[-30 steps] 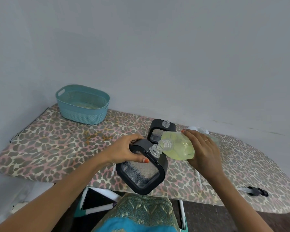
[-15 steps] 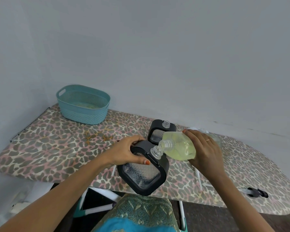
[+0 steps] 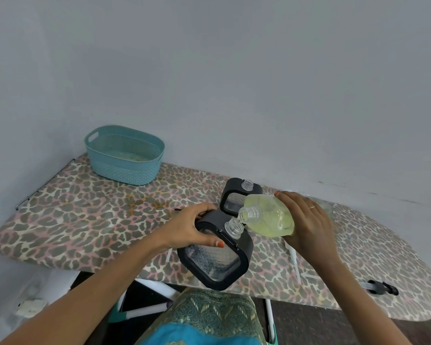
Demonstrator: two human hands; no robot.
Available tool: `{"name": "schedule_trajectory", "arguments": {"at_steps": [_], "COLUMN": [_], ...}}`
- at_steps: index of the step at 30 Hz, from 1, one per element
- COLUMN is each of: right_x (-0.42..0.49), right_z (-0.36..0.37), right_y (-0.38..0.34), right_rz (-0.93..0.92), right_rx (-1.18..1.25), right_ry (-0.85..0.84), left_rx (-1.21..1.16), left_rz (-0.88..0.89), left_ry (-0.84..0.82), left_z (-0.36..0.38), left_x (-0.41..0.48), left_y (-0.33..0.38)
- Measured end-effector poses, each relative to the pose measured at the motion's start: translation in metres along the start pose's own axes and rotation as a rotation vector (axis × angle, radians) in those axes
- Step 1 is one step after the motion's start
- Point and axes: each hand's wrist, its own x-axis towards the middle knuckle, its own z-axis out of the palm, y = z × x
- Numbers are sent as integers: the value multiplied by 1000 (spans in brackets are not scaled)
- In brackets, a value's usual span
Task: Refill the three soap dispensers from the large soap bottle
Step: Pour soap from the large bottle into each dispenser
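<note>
Head view: both forearms reach forward over a leopard-print ironing board (image 3: pixel 85 220). The left hand (image 3: pixel 189 229) comes in from the lower left and curls over the top of the near soap dispenser (image 3: pixel 217 260). Its fingers wrap round the far side of the black frame, and its thumb, with an orange nail, presses on the front edge. This dispenser has a clear, textured body and is held tilted, its lower corner showing past the near edge of the board. Its bare, clear threaded neck (image 3: pixel 234 226) points up and to the right. The right hand (image 3: pixel 306 220) comes in from the lower right, a ring (image 3: pixel 312 207) on one finger, and grips the large soap bottle (image 3: pixel 269 217) round its base, fingers over the top. The bottle lies almost on its side, with pale yellow-green liquid inside. Its open mouth (image 3: pixel 250 212) sits just above and right of the dispenser neck, very close; whether they touch cannot be told. A second dispenser (image 3: pixel 234 195) stands upright on the board just behind the bottle, its neck also uncapped. Something clear shows behind the right hand, too hidden to identify. Any label on the bottle or dispensers cannot be read. A teal basket (image 3: pixel 125 155) sits well apart at the board's far left end.
</note>
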Motion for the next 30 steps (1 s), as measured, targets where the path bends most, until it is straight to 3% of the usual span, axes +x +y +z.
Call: {"name": "schedule_trajectory", "arguments": {"at_steps": [30], "right_x": [3], "right_z": [-6], "right_y": [6], "right_rz": [-23], "right_rx": [-28], "right_ry": [10], "left_rx": [-27], "left_rz": [18], "left_ry": [83], "left_z": [8], "left_x": [-1], "left_y": [-6]}}
